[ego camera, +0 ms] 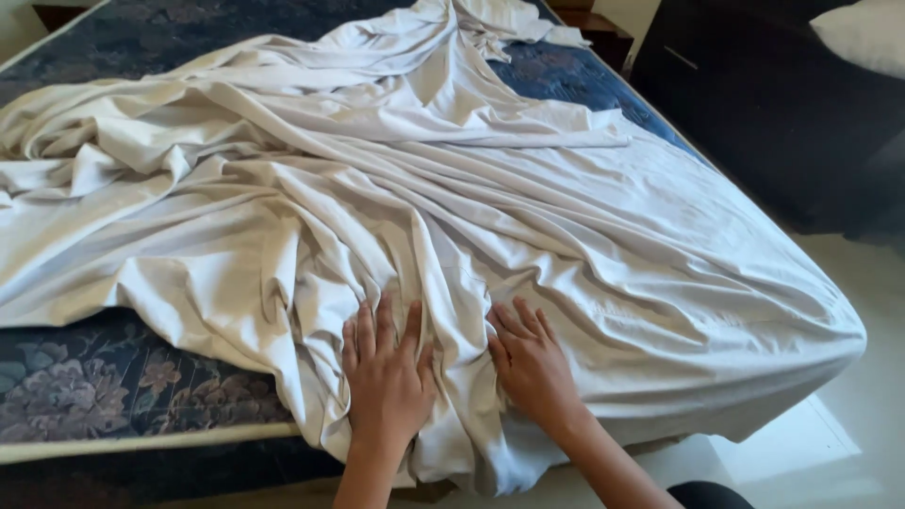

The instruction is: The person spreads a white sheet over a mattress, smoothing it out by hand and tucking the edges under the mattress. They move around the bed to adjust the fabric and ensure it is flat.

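Observation:
A large white bedsheet (396, 188) lies crumpled in long folds over a mattress (104, 377) with a dark blue floral cover. My left hand (386, 372) presses flat on the sheet near the mattress's near edge, fingers spread. My right hand (530, 363) lies flat beside it, a fold of sheet bunched between the two. Neither hand grips the cloth. The sheet's right corner is pulled down over the mattress corner (830, 349); the left part of the mattress is bare.
Dark furniture (754, 104) stands to the right of the bed with a white pillow (863, 33) on top. A pale tiled floor (848, 443) runs along the bed's right and near sides. A wooden nightstand (603, 33) sits at the far end.

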